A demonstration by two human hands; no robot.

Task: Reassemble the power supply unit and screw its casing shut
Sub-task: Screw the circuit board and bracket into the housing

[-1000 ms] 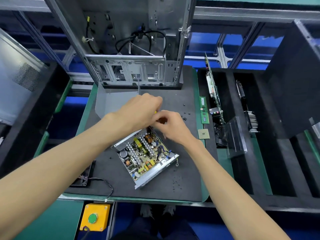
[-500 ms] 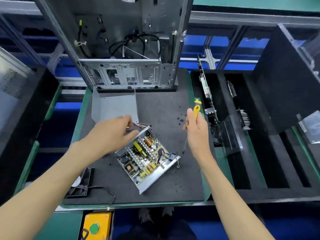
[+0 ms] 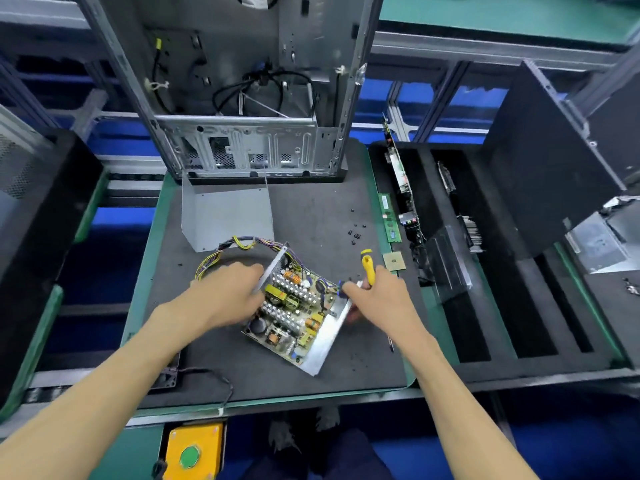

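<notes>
The open power supply unit is lain on the black mat of the tabletop, circuit board exposed, its cover set just behind. Its left wall is gripped by the left hand; the right hand is curled round a yellow screwdriver while the right wall is touched. The loose screws nearby could be scattered, or the wire bundle pinched under the cover.

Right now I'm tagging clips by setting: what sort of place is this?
Probably a computer assembly or repair bench: an open power supply on a black mat, a stripped PC case behind it, parts in a foam tray.
</notes>
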